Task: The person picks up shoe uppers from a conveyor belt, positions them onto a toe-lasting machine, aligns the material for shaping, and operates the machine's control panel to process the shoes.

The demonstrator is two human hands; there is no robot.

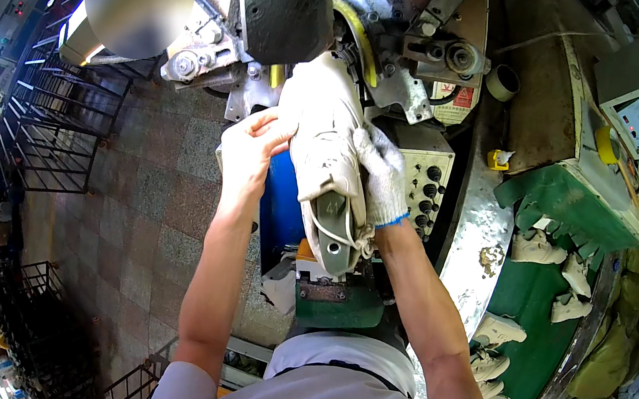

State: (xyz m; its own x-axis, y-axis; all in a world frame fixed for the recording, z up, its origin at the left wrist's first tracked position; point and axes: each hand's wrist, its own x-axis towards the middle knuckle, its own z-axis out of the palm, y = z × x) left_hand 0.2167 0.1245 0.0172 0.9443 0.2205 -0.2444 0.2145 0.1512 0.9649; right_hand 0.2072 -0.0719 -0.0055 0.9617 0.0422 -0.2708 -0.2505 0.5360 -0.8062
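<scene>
A beige shoe upper (pixel 326 129) is stretched over a grey-green shoe last (pixel 333 257). Its toe points away from me into the jaws of a metal shoe machine (pixel 288 8), and pale laces hang by the heel. My right hand (pixel 381 172), in a white knitted glove with a blue cuff, grips the upper's right side. On the other side my bare left hand (pixel 255 146) has its fingers bent, with thumb and fingertips at the upper's left edge near the toe. Part of the toe is hidden beneath the dark machine block.
Right of the machine is a control panel (pixel 427 196) with black knobs. Several beige shoes (pixel 502 330) lie on a green conveyor (pixel 526 302) behind a metal rim. A yellow tape measure (pixel 499 159) rests by a workbench (pixel 550 111). Black metal racks (pixel 52 129) stand at left on the tiled floor.
</scene>
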